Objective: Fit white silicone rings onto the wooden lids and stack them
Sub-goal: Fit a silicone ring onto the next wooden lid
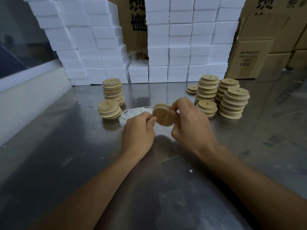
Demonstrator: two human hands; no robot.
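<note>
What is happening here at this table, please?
A person holds one wooden lid above the metal table, the left hand pinching one edge and the right hand working a white silicone ring around its rim. More loose rings lie just behind. Two stacks with white rings stand on the left. Stacks of bare lids wait on the right, in front of white boxes.
</note>
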